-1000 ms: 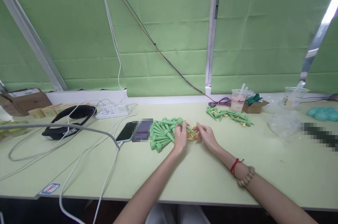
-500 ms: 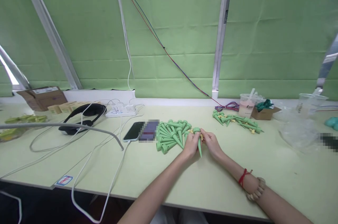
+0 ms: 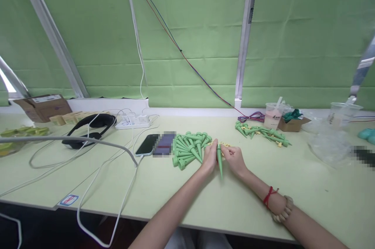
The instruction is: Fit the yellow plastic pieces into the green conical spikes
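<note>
Between my two hands a green plastic watering spike (image 3: 219,163) points its narrow tip down toward me. My left hand (image 3: 209,159) is closed around its wide upper end from the left. My right hand (image 3: 235,160) is pinched against the spike's right side, where the fingertips hide the contact. Small yellow valve pieces (image 3: 225,144) show just behind the hands. Left of my left hand lies a fanned pile of green watering spikes (image 3: 187,149). Farther right, another group of spikes (image 3: 272,135) has yellow pieces fitted or lying among it.
Two phones, one dark-screened (image 3: 148,145), lie left of the pile. Black headphones (image 3: 90,129) and a white power strip (image 3: 133,122) with trailing cables sit farther left. At right stand a drink cup (image 3: 273,117), a small cardboard box (image 3: 293,124) and a crumpled plastic bag (image 3: 325,149).
The spike has turned more upright between my hands, and its tip reaches slightly nearer me. My left fingers have straightened upward, and my right fingers have curled in more tightly.
</note>
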`<act>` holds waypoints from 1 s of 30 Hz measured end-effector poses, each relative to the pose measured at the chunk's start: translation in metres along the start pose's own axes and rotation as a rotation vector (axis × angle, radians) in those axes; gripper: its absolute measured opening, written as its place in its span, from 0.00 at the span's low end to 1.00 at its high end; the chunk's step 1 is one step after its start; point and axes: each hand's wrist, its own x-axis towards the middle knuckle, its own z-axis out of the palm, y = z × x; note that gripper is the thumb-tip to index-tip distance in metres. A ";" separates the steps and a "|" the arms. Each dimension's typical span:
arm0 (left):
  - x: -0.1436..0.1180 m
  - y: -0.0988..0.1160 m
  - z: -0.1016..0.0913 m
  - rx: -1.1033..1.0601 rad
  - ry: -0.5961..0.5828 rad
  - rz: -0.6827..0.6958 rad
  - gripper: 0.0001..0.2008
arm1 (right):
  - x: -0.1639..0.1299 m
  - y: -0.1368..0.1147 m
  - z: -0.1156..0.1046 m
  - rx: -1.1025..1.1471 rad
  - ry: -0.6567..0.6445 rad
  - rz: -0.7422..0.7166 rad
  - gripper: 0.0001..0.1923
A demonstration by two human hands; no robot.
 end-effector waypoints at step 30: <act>-0.013 0.009 0.011 0.009 0.211 0.392 0.14 | 0.002 0.000 0.003 -0.001 0.123 0.169 0.21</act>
